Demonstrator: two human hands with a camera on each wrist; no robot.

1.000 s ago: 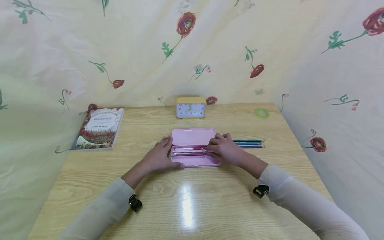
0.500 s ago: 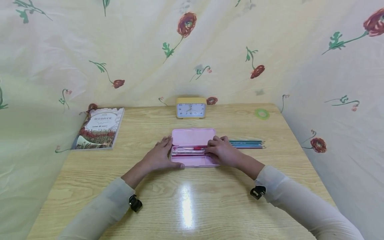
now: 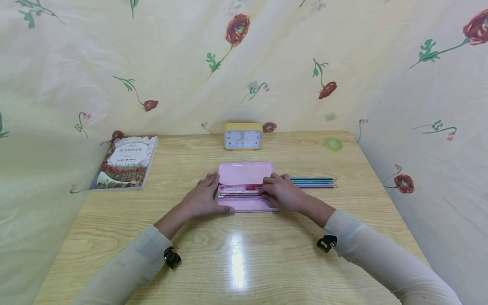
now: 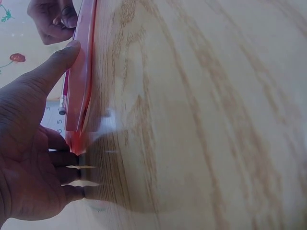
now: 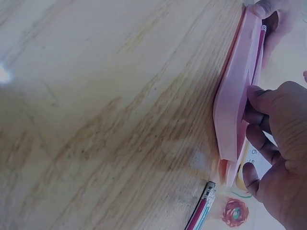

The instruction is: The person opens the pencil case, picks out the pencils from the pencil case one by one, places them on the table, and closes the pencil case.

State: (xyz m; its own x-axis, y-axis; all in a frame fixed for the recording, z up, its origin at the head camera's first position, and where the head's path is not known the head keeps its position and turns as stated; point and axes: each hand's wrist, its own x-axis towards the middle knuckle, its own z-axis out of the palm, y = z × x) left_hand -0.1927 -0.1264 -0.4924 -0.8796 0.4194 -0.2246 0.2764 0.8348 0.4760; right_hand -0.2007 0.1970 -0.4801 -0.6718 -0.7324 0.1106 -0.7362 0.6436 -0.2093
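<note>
A glossy, wavy-grained worktop (image 3: 198, 254) carries a rectangular, round-cornered pink pencil case (image 3: 245, 173), lid open, near its middle. The left hand (image 3: 203, 199) keeps a wide grip, touching the case's left end and near edge. The right hand (image 3: 283, 193) bends its fingers in at the right; whether its grip pinches anything, I cannot tell. Slim pens (image 3: 253, 187) lie lengthwise inside; straight, thin pencils (image 3: 314, 183) lie beyond.
</note>
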